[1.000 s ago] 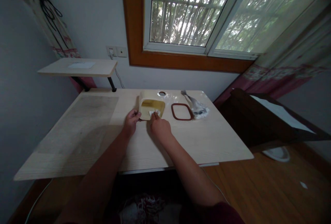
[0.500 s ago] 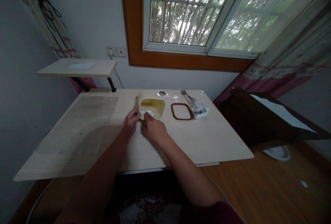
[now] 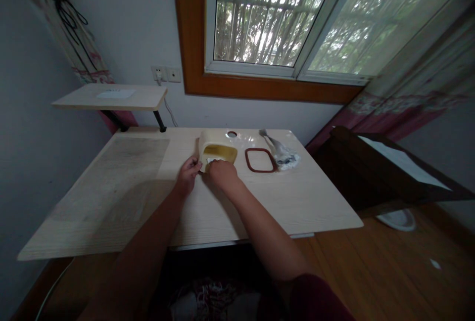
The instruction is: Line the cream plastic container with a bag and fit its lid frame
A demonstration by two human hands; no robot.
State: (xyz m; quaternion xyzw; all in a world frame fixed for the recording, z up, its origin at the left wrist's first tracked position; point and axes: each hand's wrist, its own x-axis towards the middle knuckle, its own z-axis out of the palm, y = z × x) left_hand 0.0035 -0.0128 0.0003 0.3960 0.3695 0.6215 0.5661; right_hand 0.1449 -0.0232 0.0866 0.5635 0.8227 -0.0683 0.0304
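A cream-coloured box-like container (image 3: 218, 137) with a yellowish hollow lies on the desk, its opening facing up toward me. My left hand (image 3: 188, 173) is closed on its near left edge. Bent over the near rim, my right hand (image 3: 223, 172) has its fingers down in the hollow on a white tissue (image 3: 210, 160), of which only a small bit shows. To the right lies a reddish-brown rounded frame (image 3: 260, 160). A clear plastic bag (image 3: 286, 157) with something dark in it touches the frame's right side.
The pale wooden desk (image 3: 297, 202) has a round cable hole (image 3: 232, 134) at the back. A raised shelf (image 3: 111, 96) with a paper on it stands at the back left. Right of the desk is a dark brown piece of furniture (image 3: 371, 172) with a white sheet.
My right hand has moved from the near rim deeper into the hollow, taking the tissue along, and less of the tissue shows. My left hand stays at the container's edge.
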